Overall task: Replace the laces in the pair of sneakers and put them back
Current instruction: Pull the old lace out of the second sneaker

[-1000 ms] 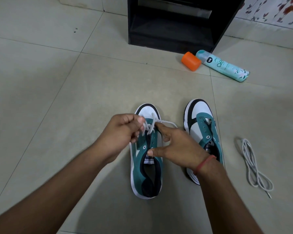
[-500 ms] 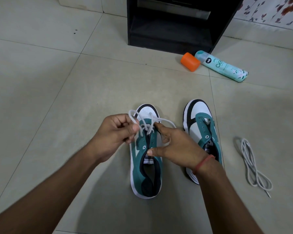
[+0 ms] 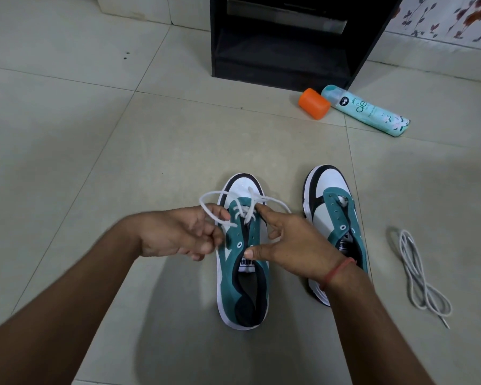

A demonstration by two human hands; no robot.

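Note:
Two teal, white and black sneakers stand side by side on the tiled floor. The left sneaker [image 3: 243,276] has a white lace [image 3: 240,202] threaded through its front eyelets, looping out to both sides. My left hand [image 3: 182,236] pinches the lace's left loop beside the shoe. My right hand [image 3: 292,244] rests on the shoe, its forefinger pressing on the eyelet row and its thumb by the tongue. The right sneaker [image 3: 329,201] has no lace and is partly hidden by my right wrist. A second white lace [image 3: 419,276] lies loose on the floor to the right.
A black cabinet [image 3: 286,40] stands at the back. In front of it lie an orange cap [image 3: 313,103] and a mint-green spray can [image 3: 367,111]. A floral-patterned wall [image 3: 453,18] runs at the upper right.
My left hand has pulled the lace out to the left and drawn back toward me, making a wider loop. My right hand stays on the left sneaker.

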